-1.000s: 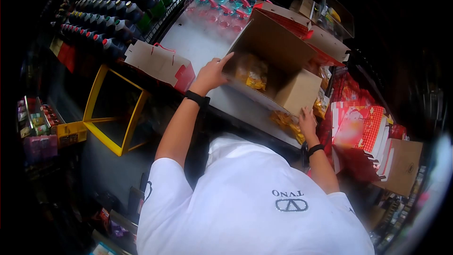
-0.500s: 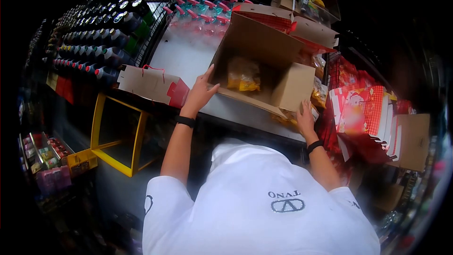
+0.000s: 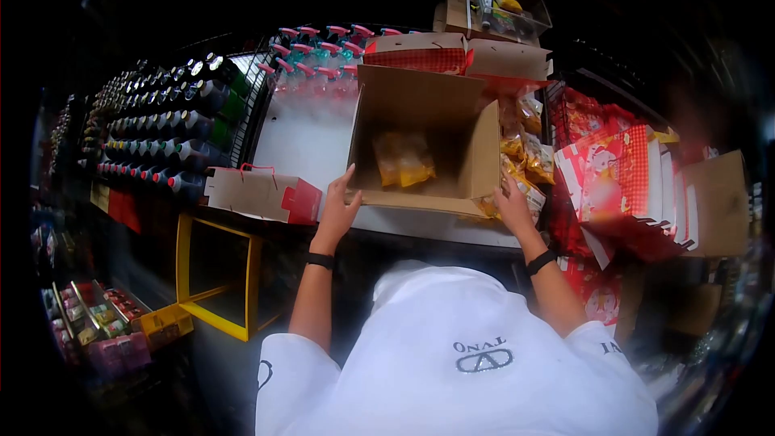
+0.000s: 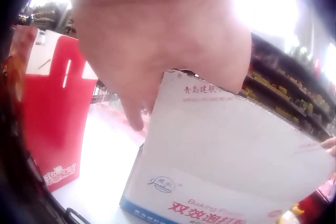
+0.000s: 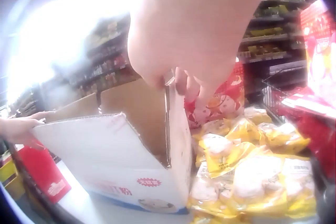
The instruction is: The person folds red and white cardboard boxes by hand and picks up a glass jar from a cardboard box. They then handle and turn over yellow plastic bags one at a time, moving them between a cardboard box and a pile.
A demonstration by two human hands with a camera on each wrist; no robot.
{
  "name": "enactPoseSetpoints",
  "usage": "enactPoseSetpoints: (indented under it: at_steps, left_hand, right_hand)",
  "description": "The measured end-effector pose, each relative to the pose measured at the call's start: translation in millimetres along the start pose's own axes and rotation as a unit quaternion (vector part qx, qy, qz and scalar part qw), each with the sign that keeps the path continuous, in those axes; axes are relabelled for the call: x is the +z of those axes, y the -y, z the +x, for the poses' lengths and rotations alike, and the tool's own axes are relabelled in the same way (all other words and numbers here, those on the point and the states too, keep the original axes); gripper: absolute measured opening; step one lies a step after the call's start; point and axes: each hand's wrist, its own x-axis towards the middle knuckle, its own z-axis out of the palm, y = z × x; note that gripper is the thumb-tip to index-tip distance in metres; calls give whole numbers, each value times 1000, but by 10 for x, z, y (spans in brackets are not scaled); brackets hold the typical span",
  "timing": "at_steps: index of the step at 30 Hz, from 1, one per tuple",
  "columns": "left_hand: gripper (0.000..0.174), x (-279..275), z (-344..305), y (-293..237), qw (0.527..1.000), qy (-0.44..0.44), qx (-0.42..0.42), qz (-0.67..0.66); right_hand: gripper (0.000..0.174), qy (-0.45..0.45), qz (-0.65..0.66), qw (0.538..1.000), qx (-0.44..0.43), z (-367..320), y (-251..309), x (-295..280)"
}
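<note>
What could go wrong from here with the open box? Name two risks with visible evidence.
The cardboard box is open, so tilting it might spill the bagged goods inside. Yellow bags lie close beside it near the right hand; moving the box that way could squash them.

Carton point(image 4: 236, 129), upper corner: we are reading "青岛建航" in red; the smaller line beneath is blurring.
Carton emblem point(image 4: 163, 184): we are seeing "建航" above a script word.
Carton, lower panel: we are reading "Baking P…" over large red "双效泡打".
Carton, right wrist view: we are reading "打粉" in red; the nearby red starburst point(image 5: 149, 182) is showing illegible print.
Shirt point(image 3: 452, 331): we are viewing dark capitals, N, O and T among them, beside an oval V-like emblem point(image 3: 484, 360).
Red box point(image 4: 55, 124): we are finding stylised white characters, unreadable.
Yellow packets point(image 5: 257, 182): we are finding print too small to read.
</note>
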Motion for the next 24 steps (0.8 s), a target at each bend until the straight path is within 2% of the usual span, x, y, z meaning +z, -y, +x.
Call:
enactPoseSetpoints:
  at_steps: [2,5,10,11,13,14,16,17,19,21,24]
  left_hand:
    - [54,-11,68,-18,1000,12,-13,-18]
    - [52,-33,98,33,999,36,3,8]
    - [48,32,71,93,1000,7,3,10]
    - [48,44,71,67,999,8,-32,19]
    - [48,56,85,98,999,10,-8,-32]
    - [48,88,111,181,997,14,9,-69]
    - [42,9,124,-153,999,25,-29,-9]
    - [38,16,156,16,991,23,41,127]
    - [36,40,112,-226,979,-22,66,194]
    - [32,154,44,-586,991,-76,15,106]
    - [27,407,-33,-767,982,-110,77,135]
  right_hand:
    - [54,16,17,999,46,7,62,-3]
    - [49,-7,-83,996,8,-32,304,-107]
    - [46,-22,-106,994,-7,-117,287,-43]
    - [45,-31,-105,994,-15,-119,272,-36]
    - [45,-49,-183,982,24,-92,163,58]
    - [43,-46,-203,977,-39,-72,-75,164]
    - [37,-25,-234,966,-105,-74,-13,5]
    - [34,-37,-220,969,-104,-118,139,-162]
    - [29,-91,-172,976,-97,-194,297,-408]
    - [25,-158,-154,972,-78,-279,312,-664]
    - [23,-221,-197,955,-25,-489,167,-1239]
